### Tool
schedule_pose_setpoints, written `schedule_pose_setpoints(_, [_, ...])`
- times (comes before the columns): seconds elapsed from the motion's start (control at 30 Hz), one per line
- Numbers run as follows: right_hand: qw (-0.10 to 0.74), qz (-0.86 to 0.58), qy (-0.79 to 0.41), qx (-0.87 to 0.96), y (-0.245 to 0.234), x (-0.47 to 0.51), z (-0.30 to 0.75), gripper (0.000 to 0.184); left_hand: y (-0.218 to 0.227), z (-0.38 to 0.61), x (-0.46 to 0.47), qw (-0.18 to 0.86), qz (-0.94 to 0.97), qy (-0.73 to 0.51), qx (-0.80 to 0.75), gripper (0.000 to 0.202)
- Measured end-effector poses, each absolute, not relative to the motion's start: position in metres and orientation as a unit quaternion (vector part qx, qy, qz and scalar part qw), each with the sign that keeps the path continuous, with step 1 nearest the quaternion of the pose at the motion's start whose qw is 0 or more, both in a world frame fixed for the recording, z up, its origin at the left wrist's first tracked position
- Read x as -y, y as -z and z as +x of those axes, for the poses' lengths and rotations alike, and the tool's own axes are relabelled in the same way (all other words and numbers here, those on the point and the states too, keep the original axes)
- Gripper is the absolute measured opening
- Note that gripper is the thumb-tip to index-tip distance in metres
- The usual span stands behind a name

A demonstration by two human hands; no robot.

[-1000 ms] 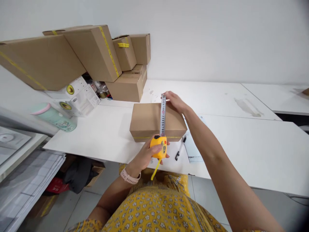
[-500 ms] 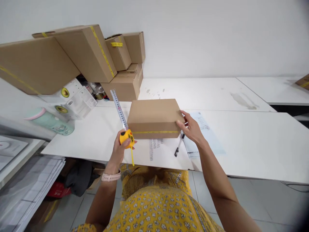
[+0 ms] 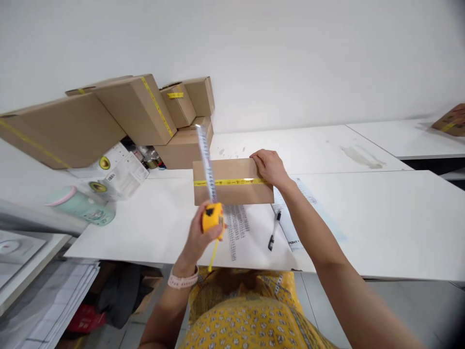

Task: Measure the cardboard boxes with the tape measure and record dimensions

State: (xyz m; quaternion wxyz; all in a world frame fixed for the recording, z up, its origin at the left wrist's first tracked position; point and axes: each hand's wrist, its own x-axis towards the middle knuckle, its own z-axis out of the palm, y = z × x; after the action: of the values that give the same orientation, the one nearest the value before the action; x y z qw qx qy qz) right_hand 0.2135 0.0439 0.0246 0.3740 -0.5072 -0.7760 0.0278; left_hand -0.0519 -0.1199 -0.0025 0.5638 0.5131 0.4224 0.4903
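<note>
My left hand (image 3: 199, 235) is wrapped round a yellow tape measure (image 3: 212, 216). Its metal blade is pulled out and points up and away, passing in front of a cardboard box (image 3: 236, 194). A yellow strap hangs below the case. The box is tipped so that a long side with a strip of yellow tape faces me. My right hand (image 3: 271, 167) grips the top right edge of this box, fingers over the edge. Beneath and in front of the box lies a printed sheet (image 3: 241, 240). A black and clear pen (image 3: 275, 230) rests to the right of it.
Cardboard boxes (image 3: 134, 109) are stacked at the back left. Below them stand a white carton with avocado pictures (image 3: 125, 177) and a mint green bottle (image 3: 83, 206) lying tilted. A bluish paper (image 3: 319, 213) lies right of the pen. Another box (image 3: 450, 121) sits far right.
The box has been tipped, and its taped side now shows instead of its top. My right hand moved from the right corner to the upper edge. The tape measure shifted right, across the box.
</note>
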Motion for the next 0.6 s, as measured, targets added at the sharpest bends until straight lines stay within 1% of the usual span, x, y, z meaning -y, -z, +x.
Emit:
schedule_pose_setpoints(0.1, [0.360,-0.526,-0.022,0.770,-0.027,-0.050,0.211,0.036,0.019,-0.029,0.138,0.650,0.492,-0.402,-0.416,0.067])
schedule_pose_setpoints(0.17, [0.355,-0.540,-0.025,0.762,-0.028,-0.053,0.209,0.036,0.028,-0.019,0.143,0.680,0.478,-0.382,-0.404,0.068])
schedule_pose_setpoints(0.27, [0.368,-0.527,-0.031,0.766,-0.030,-0.052,0.206,0.037,0.036,-0.012,0.143,0.689,0.465,-0.391,-0.395,0.071])
schedule_pose_setpoints(0.33, [0.371,-0.504,-0.019,0.780,-0.030,-0.050,0.203,0.043,0.037,-0.010,0.142,0.689,0.456,-0.397,-0.400,0.072])
schedule_pose_setpoints(0.47, [0.335,-0.497,0.022,0.800,-0.027,-0.049,0.198,0.059,0.038,-0.008,0.139,0.692,0.444,-0.399,-0.406,0.073])
schedule_pose_setpoints(0.6, [0.318,-0.488,0.048,0.811,-0.020,-0.054,0.198,0.061,0.045,-0.006,0.137,0.694,0.448,-0.405,-0.391,0.071])
